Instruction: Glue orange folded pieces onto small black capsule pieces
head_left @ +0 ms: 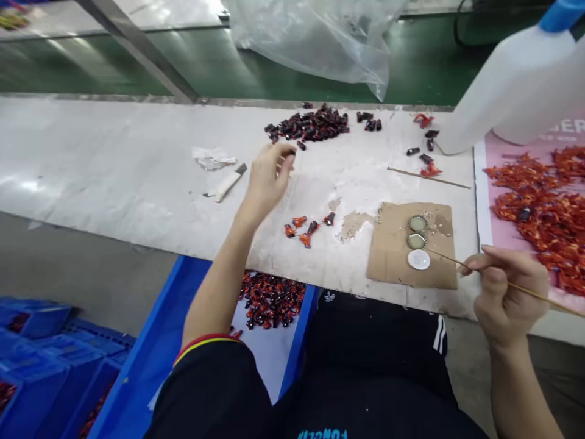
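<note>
Left hand (269, 177) reaches out over the bench (114, 164) toward its far edge, fingers curled loosely, just short of the pile of dark small parts (311, 125); can't tell whether it pinches anything, fingertips are blurred; right hand (507, 292) sits at the near edge, right side, closed around a thin wooden stick (457, 262) held pen-style, tip pointing at the cardboard square (397, 256); on that cardboard, three round caps (417, 242) in a short column, two greenish, one white, stick tip just beside the lowest two; a few orange-and-dark pieces (308, 228) lie loose between the two hands, near the front edge; second stick (427, 177) lies flat further back; heap of red pieces (548, 213) on a pink sheet at the right end; white plastic jug (507, 91) at far right corner; blue bin (155, 360) below the near edge holds more dark-red parts.
</note>
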`<state>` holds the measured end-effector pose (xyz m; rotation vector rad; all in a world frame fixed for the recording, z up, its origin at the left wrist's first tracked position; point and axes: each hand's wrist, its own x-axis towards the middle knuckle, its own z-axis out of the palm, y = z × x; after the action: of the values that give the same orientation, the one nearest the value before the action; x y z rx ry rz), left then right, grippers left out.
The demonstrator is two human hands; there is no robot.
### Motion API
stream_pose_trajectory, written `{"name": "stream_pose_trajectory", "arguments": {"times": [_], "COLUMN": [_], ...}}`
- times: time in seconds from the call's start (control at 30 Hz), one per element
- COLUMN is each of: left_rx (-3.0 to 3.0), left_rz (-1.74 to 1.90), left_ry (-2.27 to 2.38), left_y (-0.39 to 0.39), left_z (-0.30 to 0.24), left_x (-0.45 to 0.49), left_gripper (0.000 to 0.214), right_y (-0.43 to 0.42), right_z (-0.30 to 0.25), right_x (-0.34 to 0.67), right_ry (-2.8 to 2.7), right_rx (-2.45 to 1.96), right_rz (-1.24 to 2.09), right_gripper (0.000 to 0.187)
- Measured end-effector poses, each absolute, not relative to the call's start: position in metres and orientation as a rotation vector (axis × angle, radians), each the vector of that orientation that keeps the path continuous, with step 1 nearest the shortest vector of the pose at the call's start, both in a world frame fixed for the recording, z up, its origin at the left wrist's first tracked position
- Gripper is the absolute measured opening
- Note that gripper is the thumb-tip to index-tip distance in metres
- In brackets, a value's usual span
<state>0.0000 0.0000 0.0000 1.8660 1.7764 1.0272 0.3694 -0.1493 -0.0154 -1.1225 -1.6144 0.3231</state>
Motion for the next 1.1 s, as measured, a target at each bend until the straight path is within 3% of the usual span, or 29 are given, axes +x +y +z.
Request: {"name": "stream_pose_trajectory", "arguments": {"times": [0.13, 0.3, 0.53, 1.1], "left_rx": [1.688, 1.238, 0.985, 1.254], "left_rz": [1.132, 1.162, 1.111, 1.137], "left_ry": [1.302, 1.032, 0.945, 1.08], "left_y": [-0.093, -0.151, -0.168, -0.173], "left_z": [0.001, -0.005, -0.027, -0.039], "left_x": [0.064, 0.118, 0.151, 0.168], "left_gripper": [0.025, 0.018, 0.04, 0.031], "right_y": [-0.148, -0.15, -0.151, -0.155], "right_z": [-0.025, -0.031, -0.024, -0.026], "right_x": [0.365, 0.362, 0.346, 0.323], "right_ry": [-1.565, -1.518, -0.926, -0.876], "right_rx": [-1.102, -1.102, -1.071, -0.981], "right_rz": [0.432, 0.525, 0.653, 0.893], "right_gripper": [0.018, 0.014, 0.01, 0.015]}}
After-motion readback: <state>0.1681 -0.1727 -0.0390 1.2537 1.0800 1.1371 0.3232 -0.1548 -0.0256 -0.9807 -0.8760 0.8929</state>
